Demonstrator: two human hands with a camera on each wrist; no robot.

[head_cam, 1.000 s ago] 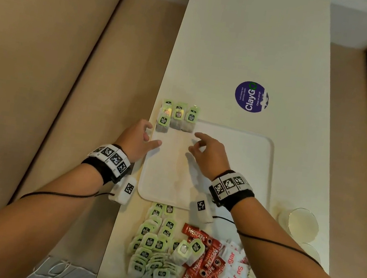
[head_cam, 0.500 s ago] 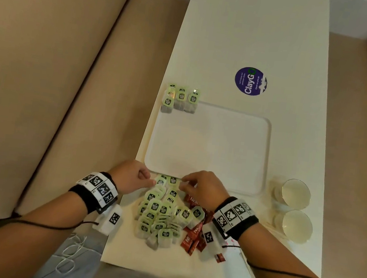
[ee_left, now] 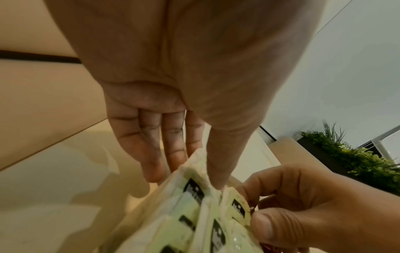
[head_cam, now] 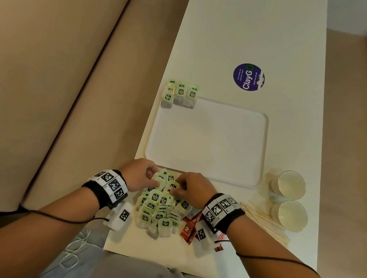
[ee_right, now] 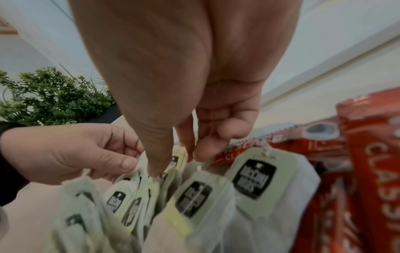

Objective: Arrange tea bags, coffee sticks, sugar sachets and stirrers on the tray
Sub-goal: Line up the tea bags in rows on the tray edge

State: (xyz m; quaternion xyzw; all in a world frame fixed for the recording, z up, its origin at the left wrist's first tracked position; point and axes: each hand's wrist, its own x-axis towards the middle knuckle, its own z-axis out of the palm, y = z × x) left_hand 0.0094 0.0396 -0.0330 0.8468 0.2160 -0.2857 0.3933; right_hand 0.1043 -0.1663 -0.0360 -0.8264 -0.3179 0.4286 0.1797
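Observation:
A white tray (head_cam: 208,142) lies mid-table, with three rows of green-tagged tea bags (head_cam: 180,93) at its far left corner. Just in front of the tray is a loose pile of tea bags (head_cam: 158,210). Both hands are at the pile's far end. My left hand (head_cam: 154,178) pinches tea bags (ee_left: 194,186) between thumb and fingers. My right hand (head_cam: 177,185) pinches a tea bag (ee_right: 173,162) between thumb and forefinger. Red coffee sticks (head_cam: 188,230) lie under my right wrist. Sugar sachets (head_cam: 220,237) are mostly hidden. Wooden stirrers (head_cam: 265,223) lie to the right.
Two clear cups (head_cam: 291,184) (head_cam: 292,215) stand right of the tray's near corner, beside the stirrers. A purple round sticker (head_cam: 249,77) is on the table beyond the tray. Beige sofas flank the narrow white table (head_cam: 252,30).
Both hands have drawn back from the tray to the tea bag pile at the table's front, and their fingers have closed on tea bags there.

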